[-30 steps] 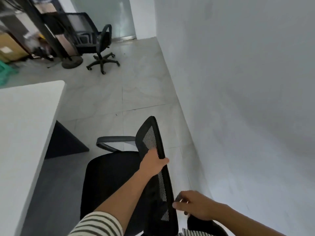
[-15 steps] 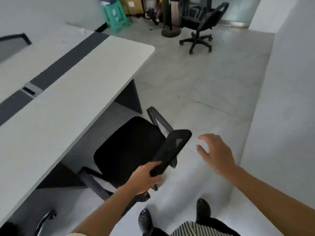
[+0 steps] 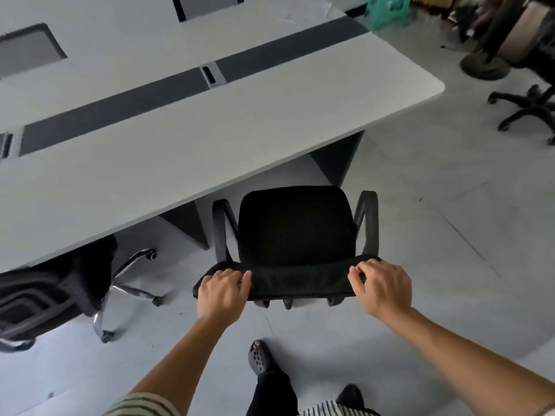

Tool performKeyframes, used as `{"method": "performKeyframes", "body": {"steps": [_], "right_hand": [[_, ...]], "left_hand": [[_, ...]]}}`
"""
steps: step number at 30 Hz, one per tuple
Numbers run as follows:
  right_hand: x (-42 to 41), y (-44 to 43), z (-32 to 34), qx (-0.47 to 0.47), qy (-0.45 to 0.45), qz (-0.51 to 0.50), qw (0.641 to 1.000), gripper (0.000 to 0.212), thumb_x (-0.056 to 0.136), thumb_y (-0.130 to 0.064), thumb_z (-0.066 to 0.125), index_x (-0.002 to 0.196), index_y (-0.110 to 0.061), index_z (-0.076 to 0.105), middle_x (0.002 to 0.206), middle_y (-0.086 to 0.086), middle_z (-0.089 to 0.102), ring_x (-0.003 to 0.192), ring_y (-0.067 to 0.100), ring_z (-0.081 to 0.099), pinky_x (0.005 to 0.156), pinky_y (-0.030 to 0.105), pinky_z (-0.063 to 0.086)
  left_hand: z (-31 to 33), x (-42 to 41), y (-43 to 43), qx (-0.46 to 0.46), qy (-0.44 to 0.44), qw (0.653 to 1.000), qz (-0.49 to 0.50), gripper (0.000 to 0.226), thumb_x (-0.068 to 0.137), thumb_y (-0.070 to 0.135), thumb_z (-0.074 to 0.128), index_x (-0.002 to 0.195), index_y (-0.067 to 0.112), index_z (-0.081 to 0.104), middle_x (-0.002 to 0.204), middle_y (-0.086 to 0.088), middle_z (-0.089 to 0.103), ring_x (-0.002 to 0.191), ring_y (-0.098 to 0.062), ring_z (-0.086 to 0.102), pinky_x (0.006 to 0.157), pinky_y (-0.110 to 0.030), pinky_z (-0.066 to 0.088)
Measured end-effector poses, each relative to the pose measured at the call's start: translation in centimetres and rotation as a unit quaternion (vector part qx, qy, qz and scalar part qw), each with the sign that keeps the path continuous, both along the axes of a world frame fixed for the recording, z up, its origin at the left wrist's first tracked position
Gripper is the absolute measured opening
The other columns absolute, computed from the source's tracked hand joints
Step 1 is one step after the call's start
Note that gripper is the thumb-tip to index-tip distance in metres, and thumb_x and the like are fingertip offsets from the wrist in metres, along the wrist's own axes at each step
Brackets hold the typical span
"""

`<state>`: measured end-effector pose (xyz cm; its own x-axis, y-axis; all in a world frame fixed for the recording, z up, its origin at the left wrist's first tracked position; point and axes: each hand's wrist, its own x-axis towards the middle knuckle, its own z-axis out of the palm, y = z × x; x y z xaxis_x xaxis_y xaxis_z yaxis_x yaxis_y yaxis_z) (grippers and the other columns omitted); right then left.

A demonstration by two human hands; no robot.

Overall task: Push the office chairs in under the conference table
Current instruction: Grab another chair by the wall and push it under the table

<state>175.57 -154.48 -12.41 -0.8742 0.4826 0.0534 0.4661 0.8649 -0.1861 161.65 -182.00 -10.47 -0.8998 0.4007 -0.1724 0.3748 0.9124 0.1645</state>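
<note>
1. At 6 o'clock, a black perforated clog (image 3: 260, 359) stands on the grey tiled floor (image 3: 420, 235), with dark trousers and a striped hem just behind it.
2. The left hand (image 3: 221, 292) grips the top edge of the backrest (image 3: 297, 280) near its 9 o'clock end; its fingers are curled together over the rim, the thumb on the near side.
3. The right hand (image 3: 383, 288) holds the same rim toward 3 o'clock, fingers bent and close together over the front edge.
4. The black mesh office chair (image 3: 295, 226) sits at the centre, its seat facing the table; the front of the seat lies just at the table's near edge, not yet beneath it. Both grey armrests are clear of the tabletop.
5. At 9 o'clock, a second chair with a chrome base (image 3: 57, 292) stands partly tucked under the table.
6. From 10 to 1 o'clock runs the white conference table (image 3: 150, 157), a dark strip down its middle.
7. At 2 o'clock, another black swivel chair (image 3: 531, 106) stands well apart on the floor; a green stool (image 3: 387, 10) is at 1 o'clock.
</note>
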Motion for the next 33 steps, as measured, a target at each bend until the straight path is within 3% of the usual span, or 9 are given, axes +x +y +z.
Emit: {"method": "performKeyframes", "body": {"steps": [4, 13, 17, 23, 26, 33], "right_hand": [[-4.4, 0.8, -0.3, 0.023, 0.026, -0.018, 0.999, 0.044, 0.084, -0.036, 0.038, 0.055, -0.013, 0.061, 0.051, 0.003, 0.058, 0.050, 0.028, 0.056, 0.053, 0.029, 0.035], [-15.6, 1.7, -0.5, 0.045, 0.026, -0.066, 0.996, 0.040, 0.080, -0.033, 0.038, 0.052, -0.012, 0.057, 0.050, 0.005, 0.056, 0.047, 0.030, 0.052, 0.053, 0.029, 0.031], [-18.9, 2.3, -0.6, 0.047, 0.023, -0.068, 0.996, 0.041, 0.080, -0.032, 0.035, 0.053, -0.010, 0.057, 0.051, 0.006, 0.055, 0.046, 0.030, 0.051, 0.053, 0.030, 0.031], [-21.7, 4.0, -1.5, 0.069, 0.001, -0.039, 0.997, 0.039, 0.082, -0.031, 0.037, 0.059, -0.014, 0.063, 0.056, 0.004, 0.060, 0.051, 0.029, 0.054, 0.054, 0.029, 0.029], [-23.0, 4.6, -2.0, 0.059, -0.017, -0.031, 0.998, 0.037, 0.081, -0.031, 0.037, 0.060, -0.016, 0.065, 0.058, 0.002, 0.061, 0.054, 0.029, 0.056, 0.056, 0.031, 0.036], [-25.1, 9.8, -1.7, 0.050, 0.019, 0.035, 0.998, 0.036, 0.081, -0.030, 0.040, 0.059, -0.016, 0.064, 0.055, 0.001, 0.060, 0.051, 0.027, 0.055, 0.054, 0.029, 0.035]], "left_hand": [[-0.7, -4.3, 0.7, 0.011, 0.020, 1.000, -0.014, 0.052, 0.089, 0.050, 0.023, 0.060, 0.021, 0.055, 0.066, 0.004, 0.060, 0.069, -0.020, 0.058, 0.071, -0.035, 0.043], [-1.3, -18.4, 2.9, 0.029, -0.018, 0.996, -0.076, 0.042, 0.094, 0.046, 0.031, 0.074, 0.024, 0.060, 0.077, 0.007, 0.061, 0.080, -0.016, 0.056, 0.082, -0.036, 0.042], [-1.5, -22.2, 3.3, 0.039, -0.018, 0.995, -0.095, 0.040, 0.094, 0.042, 0.033, 0.068, 0.021, 0.055, 0.072, 0.005, 0.059, 0.077, -0.019, 0.056, 0.080, -0.037, 0.042], [-2.5, -24.1, 3.6, 0.050, 0.012, 0.994, -0.095, 0.043, 0.089, 0.043, 0.026, 0.062, 0.020, 0.049, 0.067, 0.005, 0.058, 0.071, -0.021, 0.055, 0.073, -0.035, 0.043], [-3.1, -24.0, 3.6, 0.057, 0.024, 0.995, -0.080, 0.043, 0.088, 0.041, 0.025, 0.060, 0.019, 0.050, 0.063, 0.004, 0.057, 0.068, -0.022, 0.056, 0.071, -0.036, 0.047], [-3.0, -22.2, 7.2, 0.050, 0.044, 0.998, -0.009, 0.041, 0.089, 0.038, 0.030, 0.063, 0.019, 0.055, 0.068, 0.004, 0.063, 0.072, -0.021, 0.058, 0.073, -0.035, 0.045]]}}
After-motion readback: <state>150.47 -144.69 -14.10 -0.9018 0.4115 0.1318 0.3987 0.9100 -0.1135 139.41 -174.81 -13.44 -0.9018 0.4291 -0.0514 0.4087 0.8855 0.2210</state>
